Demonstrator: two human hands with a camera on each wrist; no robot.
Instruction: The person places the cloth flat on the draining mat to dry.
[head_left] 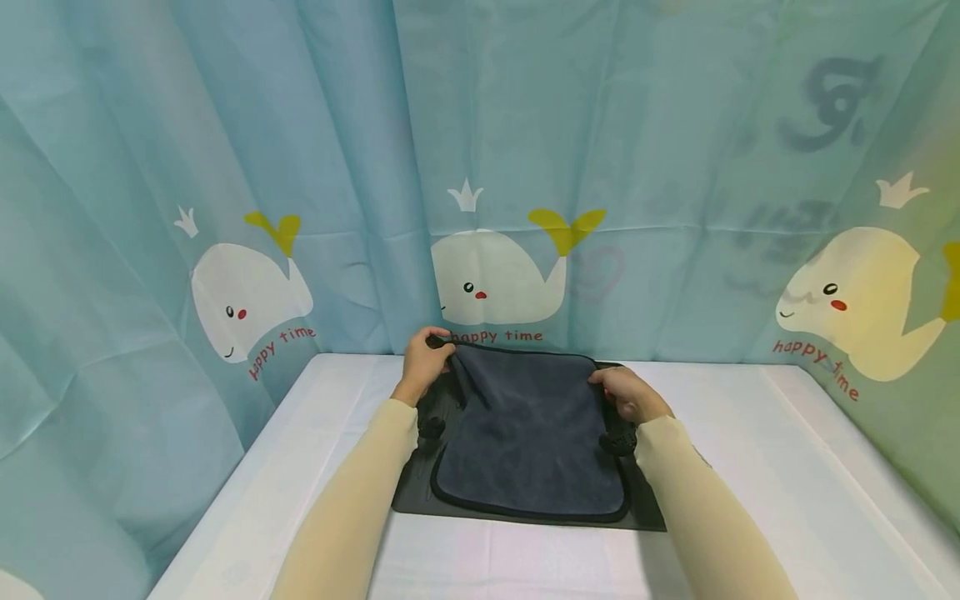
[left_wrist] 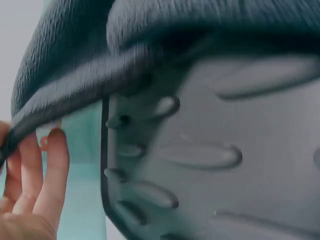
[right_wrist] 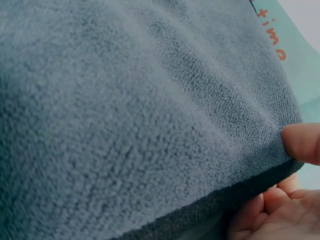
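Note:
A dark grey-blue towel (head_left: 532,433) with a black edging is spread over a dark mat (head_left: 412,492), its far edge lifted. At the towel's far left corner my left hand (head_left: 425,362) pinches the cloth, and a fold runs down from there. My right hand (head_left: 632,392) grips the far right corner, thumb on top and fingers beneath, as the right wrist view of the towel (right_wrist: 165,130) shows. Under the raised cloth, the left wrist view shows the mat's surface (left_wrist: 200,155) with long raised ridges.
A white table (head_left: 750,467) carries the mat. Blue-green curtains (head_left: 660,167) with printed whales hang right behind the table and along both sides.

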